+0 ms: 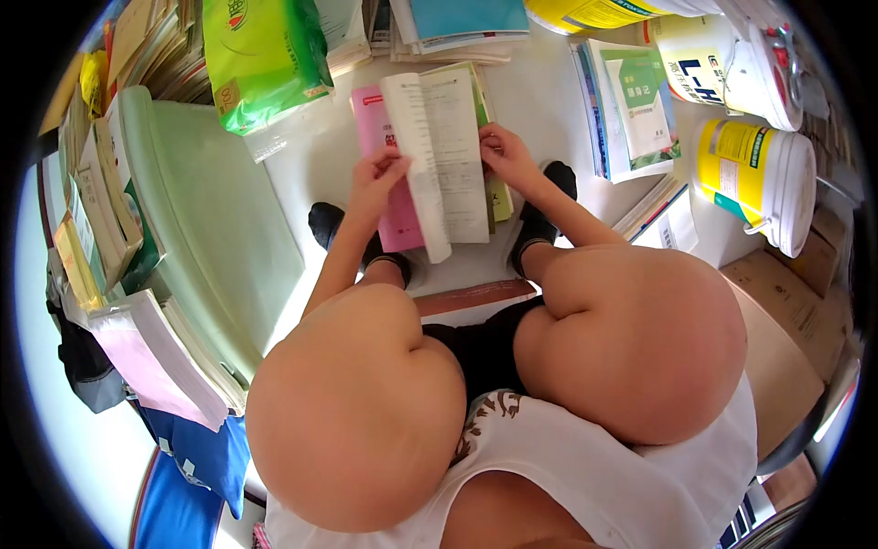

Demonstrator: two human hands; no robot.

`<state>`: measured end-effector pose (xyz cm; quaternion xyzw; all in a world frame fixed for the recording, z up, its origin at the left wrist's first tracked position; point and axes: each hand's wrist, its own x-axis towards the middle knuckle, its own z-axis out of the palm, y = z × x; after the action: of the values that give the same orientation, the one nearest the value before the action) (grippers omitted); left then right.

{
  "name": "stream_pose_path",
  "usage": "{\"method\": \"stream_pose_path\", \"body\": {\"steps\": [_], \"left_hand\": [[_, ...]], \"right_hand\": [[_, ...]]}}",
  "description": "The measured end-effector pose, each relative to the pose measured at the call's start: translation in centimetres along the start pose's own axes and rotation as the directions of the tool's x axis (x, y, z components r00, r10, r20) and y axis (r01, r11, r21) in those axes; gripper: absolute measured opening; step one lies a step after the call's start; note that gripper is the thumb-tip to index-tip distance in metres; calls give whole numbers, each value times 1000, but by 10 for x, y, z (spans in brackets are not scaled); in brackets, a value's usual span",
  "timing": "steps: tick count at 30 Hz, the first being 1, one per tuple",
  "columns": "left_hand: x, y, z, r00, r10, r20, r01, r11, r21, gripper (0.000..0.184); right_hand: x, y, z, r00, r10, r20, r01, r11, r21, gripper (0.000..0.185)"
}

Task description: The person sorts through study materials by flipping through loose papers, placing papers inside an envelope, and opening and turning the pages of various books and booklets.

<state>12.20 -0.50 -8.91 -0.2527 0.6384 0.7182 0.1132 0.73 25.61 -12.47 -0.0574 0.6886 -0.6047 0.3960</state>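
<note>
A pink-covered booklet lies opened between my feet, its white printed pages showing and one leaf curling up in the middle. My left hand is closed at the left side, its fingers pinching the lifted pages. At the opposite edge, my right hand has its fingers curled around the right-hand pages. Part of a yellow-green book shows underneath on the right. The fingertips of my right hand are partly hidden by the paper.
A green plastic package lies at the upper left, near stacked books. To the right are more books and yellow-and-white buckets. A pale green bin stands left. Cardboard sits at far right. My black-socked feet flank the booklet.
</note>
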Motion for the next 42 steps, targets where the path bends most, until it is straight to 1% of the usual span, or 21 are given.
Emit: {"method": "stream_pose_path", "body": {"steps": [1, 2, 3, 5, 7, 9, 13, 16, 19, 21, 25, 28, 29, 30, 31, 33, 36, 37, 39, 40, 42], "left_hand": [[-5, 2, -6, 1000, -3, 4, 3, 1000, 0, 15], [-8, 6, -12, 1000, -14, -27, 8, 975, -220, 15], [-10, 7, -18, 998, -33, -54, 6, 903, -431, 16], [-14, -3, -33, 997, -11, -73, -29, 852, -522, 18], [-23, 13, -27, 994, -33, -104, -26, 853, -521, 17], [-28, 16, -28, 981, -68, -183, -36, 857, -513, 19], [-27, 2, -41, 976, -95, -195, -24, 846, -533, 21], [-25, 8, -42, 966, -97, -239, -43, 854, -518, 20], [-18, 1, -52, 976, -79, -202, -42, 843, -536, 21], [-17, -2, -54, 978, -77, -191, -40, 838, -544, 22], [-17, -1, -54, 983, -72, -171, -30, 845, -533, 22], [-18, 0, -53, 981, -103, -167, -4, 839, -544, 22], [-17, -1, -54, 980, -101, -170, -7, 841, -541, 22], [-17, -2, -55, 986, -106, -132, 14, 829, -560, 23], [-17, -3, -55, 989, -112, -93, 38, 815, -578, 23], [-18, 0, -55, 992, -114, -52, 64, 816, -574, 24], [-18, 1, -52, 992, -128, 12, 113, 825, -553, 24], [-17, 2, -50, 989, -141, 35, 137, 834, -535, 24], [-16, 3, -41, 991, -131, 26, 126, 846, -518, 24], [-14, 4, -36, 992, -121, 18, 114, 858, -500, 23], [-9, 3, -29, 993, -107, 51, 118, 875, -470, 23]], "right_hand": [[-2, 2, -4, 996, 85, -34, -82, 993, 82, 19], [-3, 3, -10, 995, 87, -38, -84, 993, 83, 19], [-4, 0, -16, 995, 73, -62, -69, 995, 67, 20], [-9, -1, -28, 994, 67, -88, -63, 997, 51, 21], [-12, -1, -42, 989, 54, -136, -38, 992, 119, 22], [-17, -3, -54, 991, 45, -129, -29, 992, 125, 25], [-17, -5, -68, 985, 99, -139, -81, 988, 130, 23], [-14, 4, -78, 995, 33, -99, -19, 990, 140, 25], [-14, 5, -83, 990, 55, -130, -35, 987, 157, 26], [-13, 3, -86, 998, 28, -47, -20, 988, 154, 27], [-13, 1, -88, 999, 50, 10, -51, 977, 209, 30], [-14, -6, -87, 995, 67, 71, -83, 963, 256, 38], [-15, -8, -88, 996, 64, 69, -78, 969, 235, 45], [-17, -13, -86, 996, 62, 67, -75, 974, 214, 54], [-19, -17, -82, 996, 61, 68, -74, 973, 217, 54], [-21, -21, -76, 999, -19, -47, 30, 971, 237, 70], [-20, -18, -73, 992, -57, -113, 74, 985, 153, 72], [-18, -14, -73, 992, -57, -113, 74, 985, 153, 72], [-13, -6, -72, 979, -81, -186, 104, 988, 117, 57], [-12, -1, -72, 979, -81, -186, 104, 988, 116, 57], [-9, 2, -72, 986, -110, -128, 122, 988, 96, 29]]}}
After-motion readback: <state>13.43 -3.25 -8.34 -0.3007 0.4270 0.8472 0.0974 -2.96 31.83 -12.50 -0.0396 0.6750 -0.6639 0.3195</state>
